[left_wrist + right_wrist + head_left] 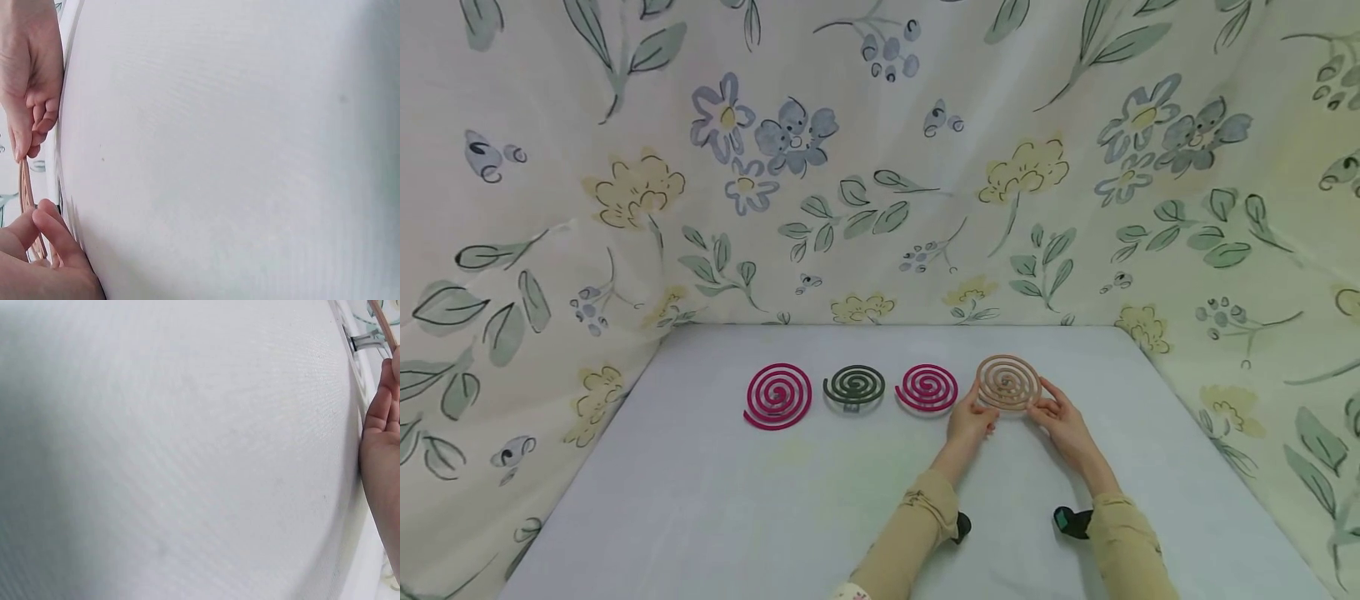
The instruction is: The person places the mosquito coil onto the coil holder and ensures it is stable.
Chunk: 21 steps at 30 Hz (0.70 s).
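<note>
A tan mosquito coil (pixel 1006 382) is at the right end of a row of coils, tilted up to face the head camera. My left hand (pixel 972 421) pinches its left edge between thumb and fingers. On the opposite edge, my right hand (pixel 1069 427) pinches it too. The left wrist view catches the coil (pixel 25 184) nearly edge-on between both hands. Only part of the right hand (pixel 383 450) shows in the right wrist view, beside the coil's rim (pixel 382 324). Close by there is a small clear or metallic piece (pixel 370 342), partly hidden.
To the left stand a magenta coil (pixel 927 386), a dark green coil (pixel 854 384) and another magenta coil (pixel 778 395). A small support (pixel 851 407) shows under the green one. They are on a white table (pixel 737 508) before a floral curtain (pixel 865 150).
</note>
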Motion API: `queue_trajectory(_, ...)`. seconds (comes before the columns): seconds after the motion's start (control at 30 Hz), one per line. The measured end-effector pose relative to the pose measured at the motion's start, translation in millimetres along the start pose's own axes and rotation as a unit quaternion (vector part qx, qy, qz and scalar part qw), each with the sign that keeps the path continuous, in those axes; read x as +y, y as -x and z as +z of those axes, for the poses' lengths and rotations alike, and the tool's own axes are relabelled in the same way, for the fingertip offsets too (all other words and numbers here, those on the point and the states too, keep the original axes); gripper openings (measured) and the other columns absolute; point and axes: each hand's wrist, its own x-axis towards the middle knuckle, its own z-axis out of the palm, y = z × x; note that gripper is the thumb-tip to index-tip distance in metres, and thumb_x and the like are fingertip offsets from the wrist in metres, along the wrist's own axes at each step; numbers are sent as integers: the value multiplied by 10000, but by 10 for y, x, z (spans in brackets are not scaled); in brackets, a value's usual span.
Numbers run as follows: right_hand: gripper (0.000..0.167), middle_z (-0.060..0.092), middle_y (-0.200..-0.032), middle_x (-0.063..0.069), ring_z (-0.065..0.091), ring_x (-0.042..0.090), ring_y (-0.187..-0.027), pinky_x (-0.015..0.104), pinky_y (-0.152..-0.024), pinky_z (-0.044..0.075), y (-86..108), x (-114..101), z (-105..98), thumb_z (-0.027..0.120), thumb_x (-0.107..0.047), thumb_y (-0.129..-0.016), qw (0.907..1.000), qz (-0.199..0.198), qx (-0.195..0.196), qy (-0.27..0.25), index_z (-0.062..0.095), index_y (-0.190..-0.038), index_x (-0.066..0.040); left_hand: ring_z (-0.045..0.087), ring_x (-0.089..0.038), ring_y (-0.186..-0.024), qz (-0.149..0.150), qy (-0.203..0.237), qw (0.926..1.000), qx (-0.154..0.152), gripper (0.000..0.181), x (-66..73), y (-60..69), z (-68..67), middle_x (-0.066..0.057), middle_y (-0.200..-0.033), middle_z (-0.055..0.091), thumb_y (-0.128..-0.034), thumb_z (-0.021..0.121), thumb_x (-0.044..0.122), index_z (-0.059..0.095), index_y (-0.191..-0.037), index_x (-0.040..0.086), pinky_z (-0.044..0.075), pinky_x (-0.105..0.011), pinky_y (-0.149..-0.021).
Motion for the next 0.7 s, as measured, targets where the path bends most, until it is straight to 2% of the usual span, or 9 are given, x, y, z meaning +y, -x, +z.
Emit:
queue_trajectory(0.2, 743, 581, -844, -188, 561, -51, -799, 111, -708, 449, 0, -23, 18, 571, -49, -932, 9998, 38, -26, -206, 108, -1513, -32, 501, -24, -499, -23, 401, 9990, -183, 660, 11, -3, -51, -20, -661, 595, -835, 664, -23, 406, -1428, 107, 510, -182, -528)
queue_trajectory(0.37, 752, 574, -838, -207, 534, -86, -780, 106, -695, 438, 3, 4, 1, 574, -61, -933, 9998, 39, 18, -200, 96, -1513, -30, 489, -27, -504, 18, 664, 9970, -390, 658, 11, 1, -46, 8, -667, 568, -842, 657, -22, 400, -1431, 118, 470, -164, -512)
queue_trajectory(0.53, 754, 572, -849, -210, 528, -93, -806, 93, -720, 449, -8, 36, -3, 582, -89, -934, 9998, 31, 83, -193, 99, -1507, -1, 479, -28, -507, -48, 620, 9969, -485, 673, 8, -5, -42, 23, -696, 571, -849, 660, 7, 381, -1445, 149, 448, -151, -501)
queue_trajectory(0.7, 758, 564, -853, -206, 525, -92, -810, 93, -722, 447, -35, 57, 2, 595, -129, -933, 9999, 50, 81, -84, 115, -1504, 3, 481, -32, -501, -151, 513, 9978, -404, 660, 7, -20, -32, -65, -767, 652, -862, 644, 11, 372, -1449, 145, 447, -145, -487)
